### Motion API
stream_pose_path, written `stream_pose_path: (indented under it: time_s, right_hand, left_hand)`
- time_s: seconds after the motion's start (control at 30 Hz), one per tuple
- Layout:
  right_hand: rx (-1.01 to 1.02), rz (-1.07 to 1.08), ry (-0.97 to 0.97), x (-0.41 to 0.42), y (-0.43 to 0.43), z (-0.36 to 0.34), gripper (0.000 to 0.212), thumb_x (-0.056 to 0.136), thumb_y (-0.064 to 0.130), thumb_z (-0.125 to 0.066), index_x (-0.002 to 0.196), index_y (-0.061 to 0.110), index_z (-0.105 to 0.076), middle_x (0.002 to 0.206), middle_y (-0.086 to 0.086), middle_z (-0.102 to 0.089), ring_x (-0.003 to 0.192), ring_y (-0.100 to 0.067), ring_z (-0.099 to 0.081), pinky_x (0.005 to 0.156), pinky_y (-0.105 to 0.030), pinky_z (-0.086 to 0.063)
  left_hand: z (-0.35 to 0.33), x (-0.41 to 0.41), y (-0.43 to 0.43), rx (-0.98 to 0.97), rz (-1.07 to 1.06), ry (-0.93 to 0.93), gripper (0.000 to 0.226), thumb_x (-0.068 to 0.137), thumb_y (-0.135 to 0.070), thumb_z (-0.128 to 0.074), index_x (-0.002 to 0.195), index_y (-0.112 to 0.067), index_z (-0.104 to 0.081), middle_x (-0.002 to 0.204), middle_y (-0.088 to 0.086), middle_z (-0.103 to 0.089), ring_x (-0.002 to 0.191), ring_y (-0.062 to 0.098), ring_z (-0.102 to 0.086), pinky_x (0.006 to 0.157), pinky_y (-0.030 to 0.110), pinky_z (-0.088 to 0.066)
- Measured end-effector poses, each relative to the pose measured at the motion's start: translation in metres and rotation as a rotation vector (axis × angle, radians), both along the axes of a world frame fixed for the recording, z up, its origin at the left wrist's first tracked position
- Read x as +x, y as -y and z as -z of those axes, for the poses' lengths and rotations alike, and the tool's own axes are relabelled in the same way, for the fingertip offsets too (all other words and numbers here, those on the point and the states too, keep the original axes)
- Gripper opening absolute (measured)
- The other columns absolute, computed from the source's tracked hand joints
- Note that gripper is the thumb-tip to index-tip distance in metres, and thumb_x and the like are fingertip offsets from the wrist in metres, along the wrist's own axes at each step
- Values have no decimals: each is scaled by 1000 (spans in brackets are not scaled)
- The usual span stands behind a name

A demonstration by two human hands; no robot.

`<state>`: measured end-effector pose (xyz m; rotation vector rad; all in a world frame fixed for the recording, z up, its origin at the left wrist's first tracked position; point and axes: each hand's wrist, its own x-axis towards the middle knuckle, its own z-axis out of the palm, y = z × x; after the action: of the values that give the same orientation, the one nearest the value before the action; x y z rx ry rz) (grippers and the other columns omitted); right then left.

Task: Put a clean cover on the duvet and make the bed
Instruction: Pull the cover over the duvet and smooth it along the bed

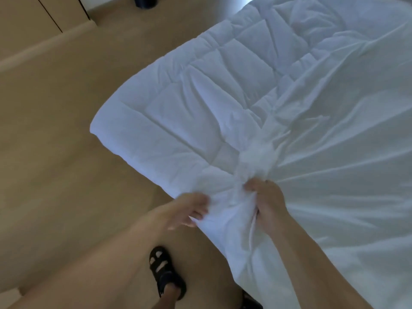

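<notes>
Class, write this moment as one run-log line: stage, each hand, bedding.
stage: covering duvet | right hand: grips bunched cover | left hand: at duvet edge, grip blurred | bedding: duvet partly bare
</notes>
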<state>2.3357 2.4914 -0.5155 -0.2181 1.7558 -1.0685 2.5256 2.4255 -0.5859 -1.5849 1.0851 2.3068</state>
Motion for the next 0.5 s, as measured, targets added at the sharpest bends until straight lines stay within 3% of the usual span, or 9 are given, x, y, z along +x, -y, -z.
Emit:
stream_pose_path:
  time_s: [0.07,0.17,0.23,0.3,0.37,0.43,0.5]
  right_hand:
    - [-142,209,297,9,-3,-4,23,67,14,-58,84,0,-64,84,-15,-62,80,-32,-62,78,-44,-49]
    - [-200,286,498,21,-22,-5,30,80,8,-41,85,4,-71,87,-13,-71,80,-30,-71,76,-40,-58]
    - [-202,341,502,20,-34,0,35,79,11,-43,96,5,-73,96,-14,-72,91,-33,-70,82,-45,-58]
    - [-127,435,355,8,-43,11,36,86,12,-45,111,4,-70,109,-17,-71,103,-38,-67,94,-53,-53]
    - [7,577,116,-12,-50,16,27,87,16,-54,105,4,-71,106,-16,-72,102,-41,-67,94,-54,-53]
    - [190,678,-201,-28,-55,13,27,74,23,-63,93,6,-69,91,-11,-70,92,-39,-67,80,-43,-53]
    - [351,674,-478,-31,-54,3,50,71,27,-63,115,4,-59,103,-12,-62,97,-34,-60,82,-41,-47]
  left_hand:
    - [13,31,34,40,-359,232,57,72,-57,-76,100,-11,-59,85,2,-63,68,19,-54,62,30,-42]
    - [26,52,74,84,-717,333,65,74,-52,-79,120,-15,-53,113,4,-61,99,26,-63,69,40,-52]
    - [21,50,98,28,-813,310,40,82,-34,-75,108,-11,-55,96,10,-61,79,26,-61,61,37,-52]
    - [-1,35,127,-143,-787,286,24,84,-22,-70,98,-8,-56,84,9,-57,65,22,-55,62,34,-49]
    - [-44,8,163,-331,-774,115,25,82,-22,-71,100,-9,-57,76,4,-54,58,17,-54,58,29,-45]
    - [-92,-26,200,-520,-743,-77,26,75,-22,-75,94,-10,-61,78,2,-61,66,18,-61,59,28,-49]
    - [-132,-66,223,-699,-562,-192,18,79,-23,-77,90,-17,-65,89,1,-69,81,19,-68,63,30,-54]
